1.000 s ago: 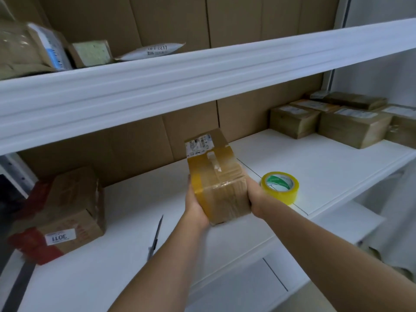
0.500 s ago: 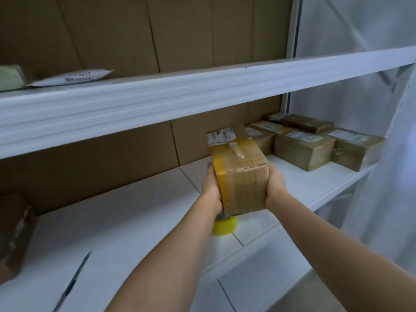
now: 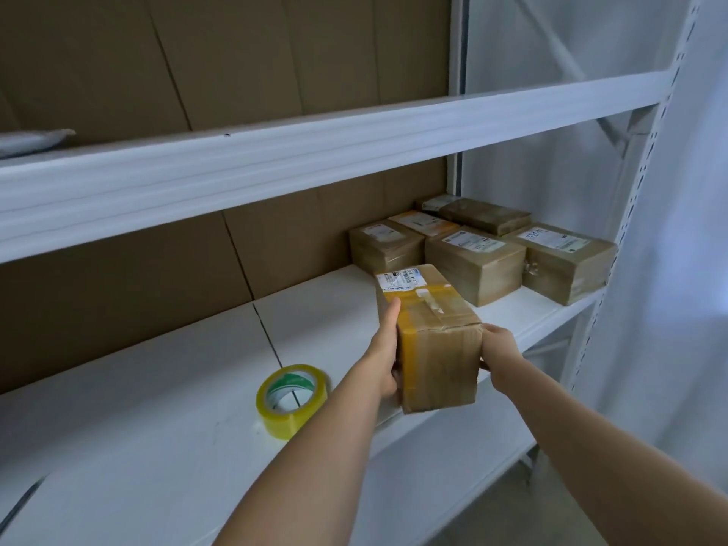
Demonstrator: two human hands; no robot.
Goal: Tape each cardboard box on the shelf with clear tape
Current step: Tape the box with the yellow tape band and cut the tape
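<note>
I hold a taped cardboard box (image 3: 433, 336) with a white label between both hands, just above the front part of the white shelf (image 3: 165, 407). My left hand (image 3: 384, 356) presses its left side and my right hand (image 3: 498, 348) its right side. A yellowish roll of clear tape (image 3: 291, 398) lies flat on the shelf to the left of the box. Several taped, labelled boxes (image 3: 476, 262) stand grouped at the shelf's right end, just beyond the held box.
The upper shelf's white beam (image 3: 315, 151) runs across above my hands. A brown cardboard panel (image 3: 138, 285) backs the shelf. A white upright post (image 3: 630, 230) and a pale wall stand at the right. A dark thin object (image 3: 19, 506) lies at the lower left edge.
I have carried the box to the right along the shelf, toward the grouped boxes and lower. The tape roll, hidden under the box half a second ago, shows to its left.
</note>
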